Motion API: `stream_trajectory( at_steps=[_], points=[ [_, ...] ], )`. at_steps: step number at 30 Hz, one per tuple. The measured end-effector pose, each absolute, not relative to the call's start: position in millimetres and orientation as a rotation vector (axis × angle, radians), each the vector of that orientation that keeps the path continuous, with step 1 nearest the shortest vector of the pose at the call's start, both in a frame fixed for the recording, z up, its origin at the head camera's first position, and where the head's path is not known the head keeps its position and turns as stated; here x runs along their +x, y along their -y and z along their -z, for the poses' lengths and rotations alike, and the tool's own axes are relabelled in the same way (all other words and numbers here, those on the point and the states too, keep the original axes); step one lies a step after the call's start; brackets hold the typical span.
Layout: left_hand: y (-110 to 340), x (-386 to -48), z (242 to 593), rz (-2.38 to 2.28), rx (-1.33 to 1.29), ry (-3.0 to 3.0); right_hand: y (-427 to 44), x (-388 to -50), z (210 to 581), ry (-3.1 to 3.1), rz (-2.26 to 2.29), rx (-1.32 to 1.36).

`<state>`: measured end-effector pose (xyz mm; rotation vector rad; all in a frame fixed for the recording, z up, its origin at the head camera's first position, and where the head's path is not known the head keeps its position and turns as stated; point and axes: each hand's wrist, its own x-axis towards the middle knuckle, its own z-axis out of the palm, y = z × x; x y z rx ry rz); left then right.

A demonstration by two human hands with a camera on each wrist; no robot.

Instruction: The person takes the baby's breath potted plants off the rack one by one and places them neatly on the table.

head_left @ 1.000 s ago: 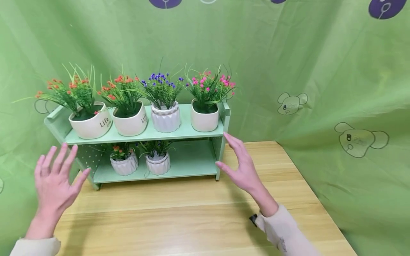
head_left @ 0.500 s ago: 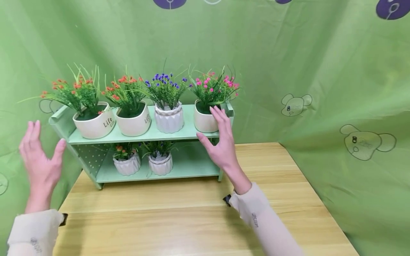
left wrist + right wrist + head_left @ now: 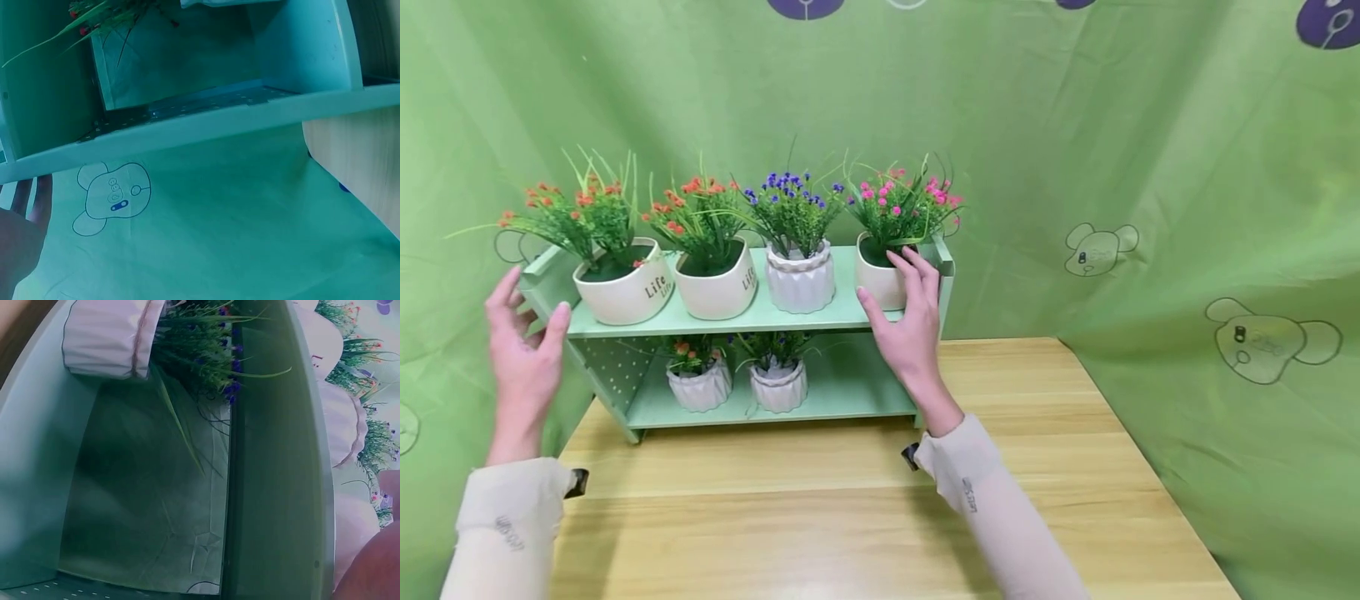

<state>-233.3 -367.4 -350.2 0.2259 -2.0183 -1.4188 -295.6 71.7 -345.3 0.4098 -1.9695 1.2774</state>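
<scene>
Pot with pink flowers (image 3: 874, 272), held by the right hand (image 3: 914, 323), needs level handling, while the left hand (image 3: 523, 358), thumb wide, could steady the shelf (image 3: 850, 379).

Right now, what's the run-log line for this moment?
right hand: at pink-flowered white pot | left hand: beside green rack's left end | upper tier: four flower pots | lower tier: two fluted pots

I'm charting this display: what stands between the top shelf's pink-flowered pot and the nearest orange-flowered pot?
A ribbed white pot with blue flowers, in the head view.
</scene>
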Motion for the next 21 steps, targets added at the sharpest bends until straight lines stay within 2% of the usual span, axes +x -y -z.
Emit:
stream_trajectory(
  at_steps=[21],
  points=[
    [381, -238, 351, 1.358, 0.251, 2.065, -74, -308, 347, 1.933, -1.178, 0.399]
  ],
)
